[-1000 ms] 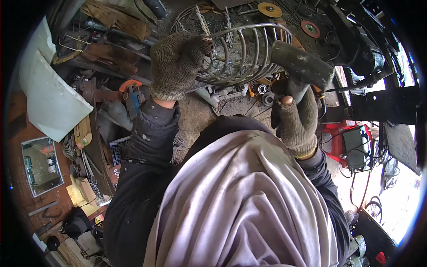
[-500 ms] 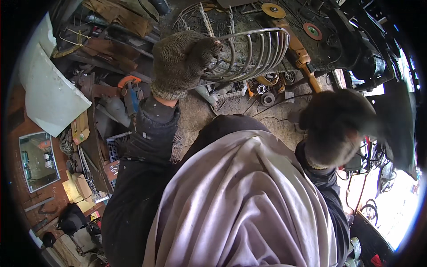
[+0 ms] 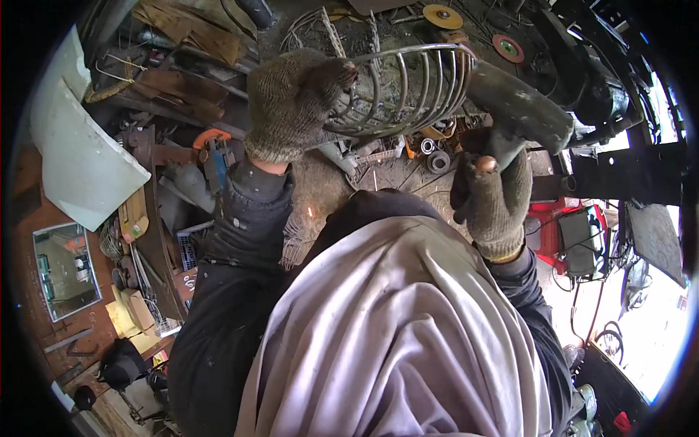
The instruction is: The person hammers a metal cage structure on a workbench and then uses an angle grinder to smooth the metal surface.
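Head view: right hand [image 3: 499, 204], gripping a hammer [image 3: 520, 108], has swung back to the rod basket [image 3: 425, 81], judged another blow; left hand [image 3: 290, 108] clamps its end.

Our right hand [image 3: 496, 207] is back in from that blurry swing half a second ago, so the hammer [image 3: 523, 105] is now up by the right end of the curved metal cage [image 3: 427, 81]. Plus we've got a new orange spark [image 3: 310, 212] glowing near our left sleeve [image 3: 255, 195].
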Tool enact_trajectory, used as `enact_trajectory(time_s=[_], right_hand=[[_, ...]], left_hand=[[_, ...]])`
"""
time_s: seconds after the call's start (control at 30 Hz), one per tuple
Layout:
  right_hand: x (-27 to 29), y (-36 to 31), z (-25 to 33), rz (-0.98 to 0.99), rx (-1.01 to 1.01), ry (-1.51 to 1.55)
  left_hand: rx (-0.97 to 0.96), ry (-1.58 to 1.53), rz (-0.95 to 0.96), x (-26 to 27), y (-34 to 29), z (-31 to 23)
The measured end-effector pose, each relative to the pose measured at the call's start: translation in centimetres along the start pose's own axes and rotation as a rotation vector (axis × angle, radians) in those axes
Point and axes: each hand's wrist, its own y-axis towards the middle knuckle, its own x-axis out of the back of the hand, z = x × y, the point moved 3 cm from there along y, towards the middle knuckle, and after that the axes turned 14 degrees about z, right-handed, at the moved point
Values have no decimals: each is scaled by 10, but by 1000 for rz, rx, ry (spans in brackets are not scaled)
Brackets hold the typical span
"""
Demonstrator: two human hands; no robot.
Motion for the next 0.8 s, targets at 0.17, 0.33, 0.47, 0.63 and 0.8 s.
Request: enact_trajectory(time_s=[0.17,0.33,0.47,0.63,0.8], right_hand=[[-12,0,11,-35,72,-2],[-2,-18,-7,-84,171,-368],[-8,-3,-2,120,-85,-303],[-5,0,-1,71,-103,-99],[-6,-5,-14,68,-210,-17]], left_hand=[[-50,-61,-3,2,-5,-2],[1,-136,-1,-3,-2,-7],[-40,-12,19,0,-3,11],[-14,52,28,1,2,4],[92,-85,6,-1,0,6]])
